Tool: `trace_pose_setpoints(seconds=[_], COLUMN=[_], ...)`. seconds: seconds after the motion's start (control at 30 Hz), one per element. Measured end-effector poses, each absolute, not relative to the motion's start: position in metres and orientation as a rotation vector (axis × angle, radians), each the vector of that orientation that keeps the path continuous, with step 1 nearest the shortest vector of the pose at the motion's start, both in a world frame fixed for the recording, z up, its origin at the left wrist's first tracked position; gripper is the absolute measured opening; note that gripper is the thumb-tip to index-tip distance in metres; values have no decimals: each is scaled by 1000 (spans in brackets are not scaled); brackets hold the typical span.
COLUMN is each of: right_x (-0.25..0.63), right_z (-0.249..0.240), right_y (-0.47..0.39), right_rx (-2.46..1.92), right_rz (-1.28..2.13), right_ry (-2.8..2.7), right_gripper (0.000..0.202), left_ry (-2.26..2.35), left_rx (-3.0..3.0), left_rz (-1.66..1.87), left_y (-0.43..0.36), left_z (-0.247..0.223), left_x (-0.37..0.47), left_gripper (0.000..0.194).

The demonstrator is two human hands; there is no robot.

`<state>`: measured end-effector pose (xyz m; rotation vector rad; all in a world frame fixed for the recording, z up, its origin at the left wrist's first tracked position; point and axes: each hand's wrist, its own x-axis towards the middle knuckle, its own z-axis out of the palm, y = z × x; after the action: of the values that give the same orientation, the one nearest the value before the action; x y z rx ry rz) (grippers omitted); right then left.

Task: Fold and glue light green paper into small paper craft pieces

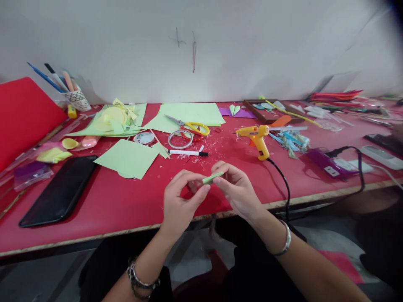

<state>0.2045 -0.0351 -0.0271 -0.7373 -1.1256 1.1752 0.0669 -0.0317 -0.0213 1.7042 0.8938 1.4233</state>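
Observation:
A small folded strip of light green paper [213,178] is held up between my two hands above the table's front edge. My left hand [181,199] pinches its left end with thumb and fingers. Its right end sits between the thumb and fingers of my right hand [237,188]. Just beyond my hands lie a white marker [189,153] with a black cap, a roll of tape [180,139] and yellow-handled scissors [189,125]. Flat on the table to the left is a square of green paper [129,158].
A yellow glue gun [258,138] stands to the right, its black cord [285,180] hanging over the edge. A purple power strip [330,163] lies farther right. At left are a black phone [59,191] and a pen cup [77,100]. Green sheets [192,113] lie at the back.

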Motion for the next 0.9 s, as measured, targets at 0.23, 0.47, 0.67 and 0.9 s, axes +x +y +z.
trace_pose_setpoints(seconds=[0.23,0.47,0.67,0.9], right_x=[203,203,204,202], right_z=[-25,-26,-26,-23], right_y=[-36,-37,-37,-38], right_rx=[-722,-738,-772,-764], right_rz=[1131,1095,1059,1053], right_ry=[-1151,-1162,-1224,-1229], right_gripper=[10,11,7,6], left_ry=[934,921,915,941], left_rx=[1647,1473,1538,1608], left_rz=[1409,1353,1376,1398], left_y=[-31,-33,-30,-31], left_z=[-22,-24,-23,-22], left_x=[66,70,69,68], left_gripper=[3,6,6,6])
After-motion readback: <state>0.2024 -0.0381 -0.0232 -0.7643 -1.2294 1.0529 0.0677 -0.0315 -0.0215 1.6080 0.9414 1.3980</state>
